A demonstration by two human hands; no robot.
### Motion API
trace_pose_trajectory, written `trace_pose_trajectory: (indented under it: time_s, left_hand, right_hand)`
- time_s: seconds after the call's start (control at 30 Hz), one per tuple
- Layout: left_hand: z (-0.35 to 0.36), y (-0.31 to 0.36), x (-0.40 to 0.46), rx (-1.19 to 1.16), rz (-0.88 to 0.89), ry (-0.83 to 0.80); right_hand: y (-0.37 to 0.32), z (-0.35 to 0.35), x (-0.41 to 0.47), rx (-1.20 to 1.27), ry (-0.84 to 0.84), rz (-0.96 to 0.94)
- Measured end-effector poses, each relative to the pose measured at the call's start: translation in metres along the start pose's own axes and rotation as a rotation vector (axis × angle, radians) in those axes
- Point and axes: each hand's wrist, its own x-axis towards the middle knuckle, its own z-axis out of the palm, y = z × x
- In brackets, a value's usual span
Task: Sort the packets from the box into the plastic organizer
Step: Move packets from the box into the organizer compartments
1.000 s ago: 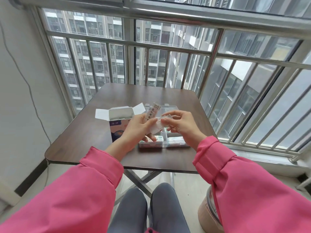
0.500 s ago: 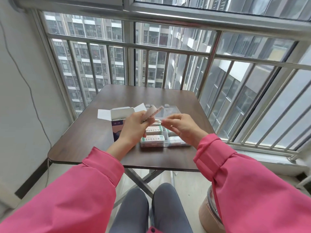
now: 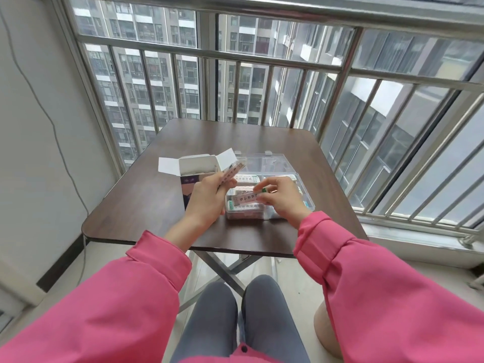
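Observation:
An open cardboard box (image 3: 195, 165) with white flaps stands on the dark table (image 3: 146, 205), left of a clear plastic organizer (image 3: 272, 217) whose lid leans back. My left hand (image 3: 207, 200) grips a few slim pink-and-white packets (image 3: 231, 172) above the gap between box and organizer. My right hand (image 3: 281, 196) pinches one packet (image 3: 245, 199) by its end, low over the organizer's near left compartment. Other packets (image 3: 246, 179) lie in the compartments behind it.
A metal window railing (image 3: 262, 61) runs behind and to the right of the table. A white wall with a cable stands at the left. A round tan stool (image 3: 326, 334) sits on the floor by my right knee. My knees are under the table's near edge.
My right hand has taken one packet from the bunch in my left hand and lowered it over the organizer's near left compartment. My left hand stayed put with the remaining packets.

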Motion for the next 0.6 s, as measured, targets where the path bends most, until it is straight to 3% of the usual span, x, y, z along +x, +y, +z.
trace_pose_trajectory:
  time_s: [0.23,0.6]
  left_hand:
    - [0.0032,-0.0026,0.0007,0.055,-0.020,-0.057]
    - [0.0070,-0.0047,-0.0012,0.104,-0.043,-0.171]
  right_hand:
    - [-0.0013,0.0042,-0.0020,-0.169,-0.024,-0.112]
    - [0.0001,0.0099,-0.0017,-0.272,0.003,-0.135]
